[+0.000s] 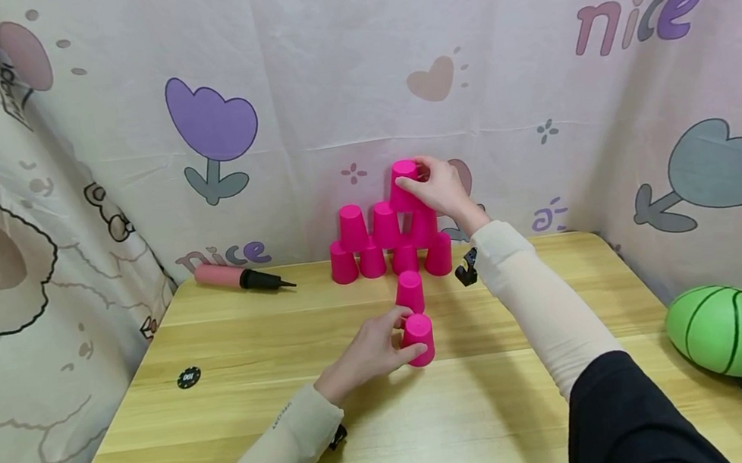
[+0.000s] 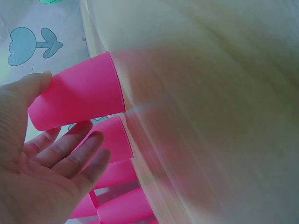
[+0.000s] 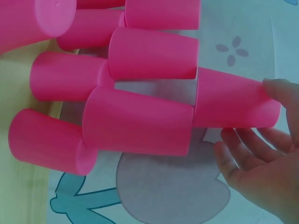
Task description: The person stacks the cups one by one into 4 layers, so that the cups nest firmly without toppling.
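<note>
In the head view, pink cups stand upside down in a stacked pyramid at the back of the table, with a bottom row (image 1: 371, 260) of several and a second row (image 1: 352, 227) of three. My right hand (image 1: 438, 187) holds a pink cup (image 1: 404, 182) between thumb and fingers on top of the second row's right side; the right wrist view shows its rim against the cups (image 3: 140, 122) below. My left hand (image 1: 374, 349) pinches another upside-down cup (image 1: 418, 341) in front. Just behind that one stands a single cup (image 1: 410, 290).
A pink and black hand pump (image 1: 242, 277) lies at the table's back left. A black round chip (image 1: 188, 377) is on the left side. At the right edge sits a green ball (image 1: 730, 332). A printed curtain (image 1: 339, 75) hangs right behind the cups.
</note>
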The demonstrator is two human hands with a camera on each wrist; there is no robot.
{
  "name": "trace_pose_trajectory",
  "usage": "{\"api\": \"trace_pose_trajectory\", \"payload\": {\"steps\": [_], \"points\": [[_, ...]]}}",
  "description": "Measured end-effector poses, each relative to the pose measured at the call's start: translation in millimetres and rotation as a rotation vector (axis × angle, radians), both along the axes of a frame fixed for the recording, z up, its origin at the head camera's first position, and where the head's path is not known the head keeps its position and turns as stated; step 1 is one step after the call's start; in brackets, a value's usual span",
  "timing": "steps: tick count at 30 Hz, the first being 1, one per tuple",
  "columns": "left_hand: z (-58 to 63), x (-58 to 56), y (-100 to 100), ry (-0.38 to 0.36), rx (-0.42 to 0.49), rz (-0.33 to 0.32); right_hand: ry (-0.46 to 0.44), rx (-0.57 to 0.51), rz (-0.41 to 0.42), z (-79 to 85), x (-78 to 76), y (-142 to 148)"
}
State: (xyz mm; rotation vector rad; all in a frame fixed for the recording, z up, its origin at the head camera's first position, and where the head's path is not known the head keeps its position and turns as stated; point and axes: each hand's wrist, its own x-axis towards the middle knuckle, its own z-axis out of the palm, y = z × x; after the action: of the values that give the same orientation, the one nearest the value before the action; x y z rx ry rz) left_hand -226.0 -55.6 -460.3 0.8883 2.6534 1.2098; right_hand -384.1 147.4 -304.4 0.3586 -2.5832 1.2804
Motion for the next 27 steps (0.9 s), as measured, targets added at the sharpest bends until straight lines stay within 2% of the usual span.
{"api": "trace_pose_trajectory", "payload": {"steps": [13, 27], "points": [[2.0, 1.0, -1.5, -0.02, 0.016, -0.006, -0.015, -0.006, 0.013, -3.8, -4.0, -0.4], [5.5, -0.5, -4.8, -0.04, 0.028, -0.012, -0.063, -0.081, 0.004, -8.0, 4.6, 12.0]]}}
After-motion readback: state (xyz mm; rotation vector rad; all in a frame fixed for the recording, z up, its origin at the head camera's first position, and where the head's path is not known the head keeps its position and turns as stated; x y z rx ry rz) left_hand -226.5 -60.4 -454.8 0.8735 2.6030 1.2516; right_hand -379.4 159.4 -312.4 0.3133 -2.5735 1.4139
